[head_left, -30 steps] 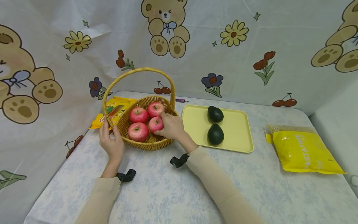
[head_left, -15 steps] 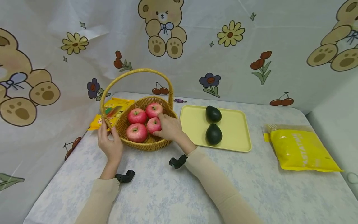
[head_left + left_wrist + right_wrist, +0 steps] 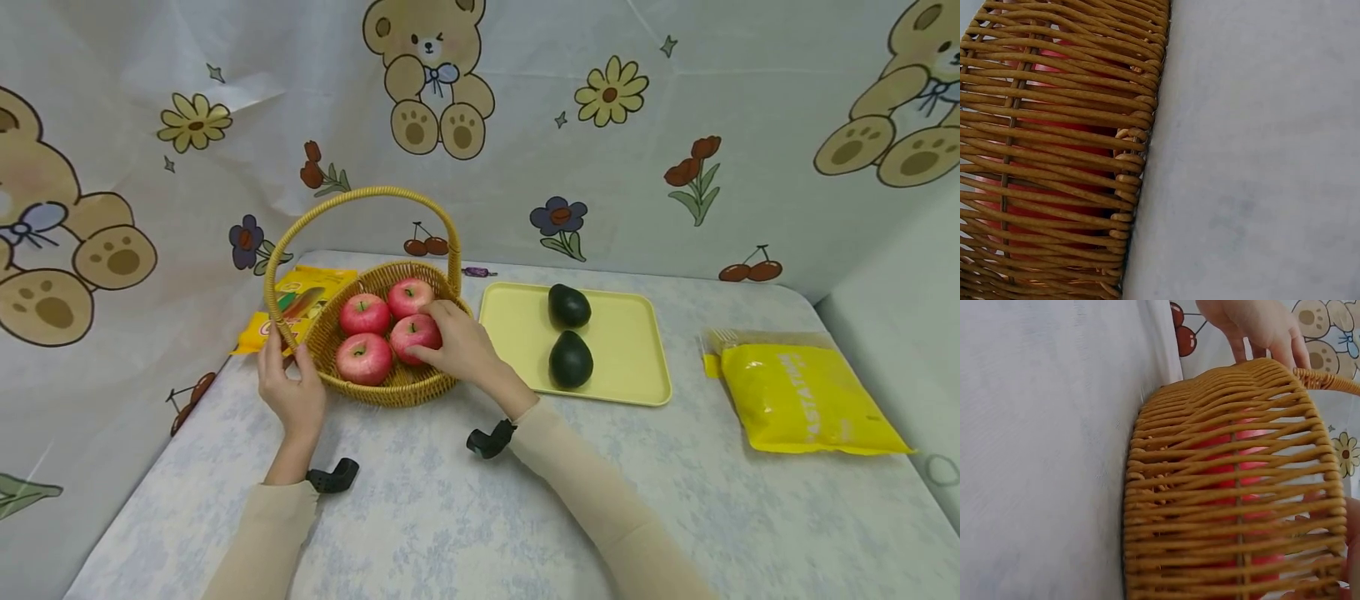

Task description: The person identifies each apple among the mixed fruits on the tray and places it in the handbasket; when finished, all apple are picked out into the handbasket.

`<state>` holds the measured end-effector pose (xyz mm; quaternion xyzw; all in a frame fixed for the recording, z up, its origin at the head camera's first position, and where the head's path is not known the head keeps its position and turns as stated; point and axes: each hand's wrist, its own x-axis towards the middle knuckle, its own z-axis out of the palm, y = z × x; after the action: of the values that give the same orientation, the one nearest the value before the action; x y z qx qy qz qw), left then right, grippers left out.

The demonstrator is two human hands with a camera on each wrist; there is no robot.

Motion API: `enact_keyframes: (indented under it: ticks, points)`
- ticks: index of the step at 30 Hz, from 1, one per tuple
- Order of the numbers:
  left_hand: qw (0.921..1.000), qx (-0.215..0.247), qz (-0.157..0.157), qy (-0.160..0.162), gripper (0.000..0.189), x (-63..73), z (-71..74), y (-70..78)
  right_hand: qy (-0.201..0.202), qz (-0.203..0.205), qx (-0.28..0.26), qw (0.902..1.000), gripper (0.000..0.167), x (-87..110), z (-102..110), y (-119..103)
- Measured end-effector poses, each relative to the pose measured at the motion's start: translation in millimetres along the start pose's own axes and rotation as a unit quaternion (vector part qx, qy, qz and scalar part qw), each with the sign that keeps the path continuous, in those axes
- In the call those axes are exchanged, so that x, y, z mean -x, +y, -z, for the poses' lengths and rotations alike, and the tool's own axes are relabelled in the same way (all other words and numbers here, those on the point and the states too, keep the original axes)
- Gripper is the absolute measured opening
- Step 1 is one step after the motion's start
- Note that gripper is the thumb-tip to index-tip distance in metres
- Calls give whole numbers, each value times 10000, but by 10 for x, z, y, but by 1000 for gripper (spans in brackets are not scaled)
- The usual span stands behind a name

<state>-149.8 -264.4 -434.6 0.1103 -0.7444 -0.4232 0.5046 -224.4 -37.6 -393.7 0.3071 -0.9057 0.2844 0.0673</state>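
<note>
A yellow wicker basket (image 3: 401,393) with a tall arched handle holds several red apples (image 3: 364,359). My left hand (image 3: 293,392) grips its left side at the foot of the handle. My right hand (image 3: 467,343) reaches over the right rim. Its thumb and fingers curve round the front right apple (image 3: 415,336), which still sits among the others. In the right wrist view, the left hand (image 3: 1260,328) is at the basket's far end, and red shows through the weave (image 3: 1235,481). The left wrist view shows only the basket side (image 3: 1054,150) and the tabletop.
A pale yellow tray (image 3: 626,350) with two dark green avocados (image 3: 570,360) lies right of the basket. Farther right is a yellow pasta bag (image 3: 813,398). Behind the basket lie a yellow packet (image 3: 307,292) and a small purple candy (image 3: 477,272). A patterned cloth hangs behind.
My right hand has drawn slightly to the right and its fingers have spread, so more of the front right apple shows. My left hand stays on the basket. The head view has shifted slightly.
</note>
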Motion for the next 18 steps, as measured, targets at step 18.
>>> enact_keyframes:
  ticks: [18]
  points:
    - [9989,-420,-122,145,51,-48,103,146,913,354,-463,9941,68,921,795,601]
